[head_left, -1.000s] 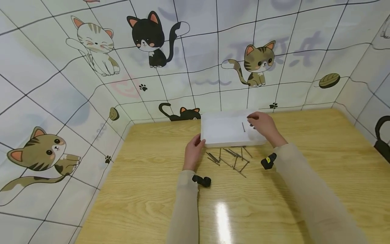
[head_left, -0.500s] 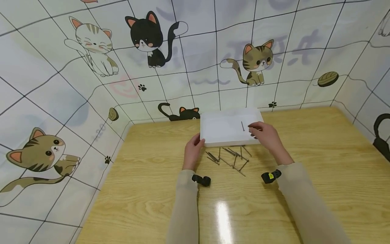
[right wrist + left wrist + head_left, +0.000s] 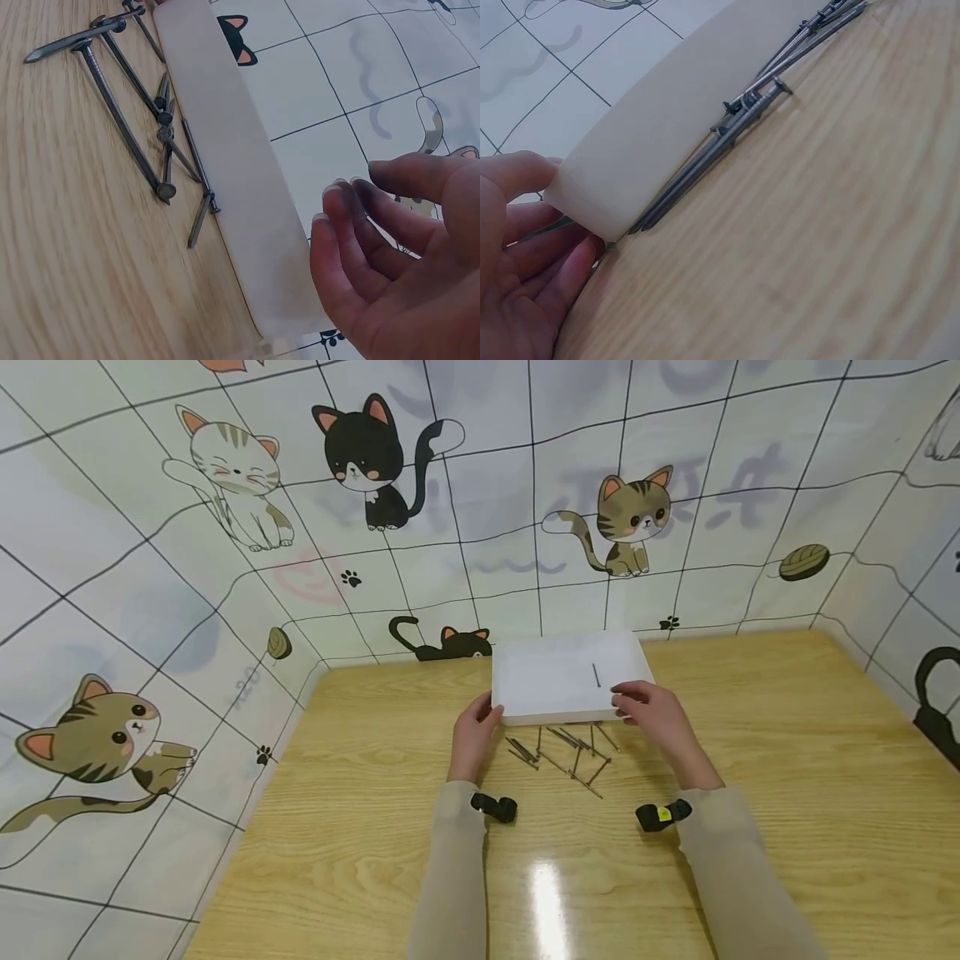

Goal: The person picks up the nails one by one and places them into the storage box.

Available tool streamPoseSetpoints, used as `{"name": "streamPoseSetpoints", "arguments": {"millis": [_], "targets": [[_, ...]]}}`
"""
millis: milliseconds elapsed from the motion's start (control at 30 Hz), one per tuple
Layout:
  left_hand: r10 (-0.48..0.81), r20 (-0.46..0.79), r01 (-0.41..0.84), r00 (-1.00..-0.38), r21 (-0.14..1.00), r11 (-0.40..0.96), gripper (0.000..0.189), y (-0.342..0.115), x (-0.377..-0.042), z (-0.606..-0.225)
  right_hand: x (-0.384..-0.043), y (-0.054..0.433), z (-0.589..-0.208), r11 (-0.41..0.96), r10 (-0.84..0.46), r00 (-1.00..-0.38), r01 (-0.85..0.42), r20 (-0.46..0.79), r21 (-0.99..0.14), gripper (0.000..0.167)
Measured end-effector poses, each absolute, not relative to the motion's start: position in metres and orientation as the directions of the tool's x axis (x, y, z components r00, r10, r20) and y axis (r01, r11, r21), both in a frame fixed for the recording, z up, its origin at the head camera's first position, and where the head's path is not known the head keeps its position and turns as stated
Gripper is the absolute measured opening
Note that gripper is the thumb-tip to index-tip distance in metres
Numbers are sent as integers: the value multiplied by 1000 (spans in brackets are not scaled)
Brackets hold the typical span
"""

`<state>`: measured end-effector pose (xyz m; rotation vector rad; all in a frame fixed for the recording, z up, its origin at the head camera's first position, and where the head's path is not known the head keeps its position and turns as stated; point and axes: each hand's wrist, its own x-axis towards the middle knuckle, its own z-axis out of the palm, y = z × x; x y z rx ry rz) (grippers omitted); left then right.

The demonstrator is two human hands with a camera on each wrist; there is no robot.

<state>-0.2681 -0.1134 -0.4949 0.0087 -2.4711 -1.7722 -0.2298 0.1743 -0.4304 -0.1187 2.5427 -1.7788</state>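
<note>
A shallow white tray [image 3: 558, 719] lies at the back of the table, with a single nail [image 3: 597, 675] on its white surface. My left hand [image 3: 472, 739] grips its front left corner, thumb at the rim and fingers curled around the end, as the left wrist view shows. Over the front right part of the tray is my right hand [image 3: 662, 720]. Its fingers are loosely bent, and in the right wrist view nothing shows between thumb and fingertips. Several steel nails [image 3: 705, 154] lie loose on the table, close along the tray's front wall.
The wood-grain table [image 3: 360, 827] carries a bright light reflection near its front. A cat-patterned, grid-lined covering [image 3: 495, 518] rises right behind the tray and along both sides. A black curved object [image 3: 937, 693] stands at the right edge.
My right hand has moved from the tray's back right toward its front right corner, nearer to me. My left hand stays at the left corner, and the nails lie as before.
</note>
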Motion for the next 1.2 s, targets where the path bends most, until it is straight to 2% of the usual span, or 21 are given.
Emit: {"name": "streamPoseSetpoints", "arguments": {"millis": [300,433,667,900,1033,1200], "targets": [[-58,68,47,-996,949,311,46,-114,-264,-493,-229,181,-435,391,-193,-977,3,-85,-920,43],[-65,58,35,-996,947,319,47,-114,-263,-492,-230,184,-438,473,-247,-962,-16,-115,-881,44],[-61,62,38,-996,944,329,45,-113,-265,-493,-231,182,-441,593,-277,-953,-68,-124,-802,43],[-49,70,51,-996,949,312,47,-113,-265,-494,-228,176,-444,750,-270,-960,-158,-78,-642,37],[-44,75,59,-996,951,303,47,-112,-264,-493,-228,170,-444,772,-271,-960,-171,-73,-612,31],[-51,76,56,-996,946,320,47,-114,-267,-493,-228,160,-445,781,-284,-957,-193,-63,-594,31]]}}
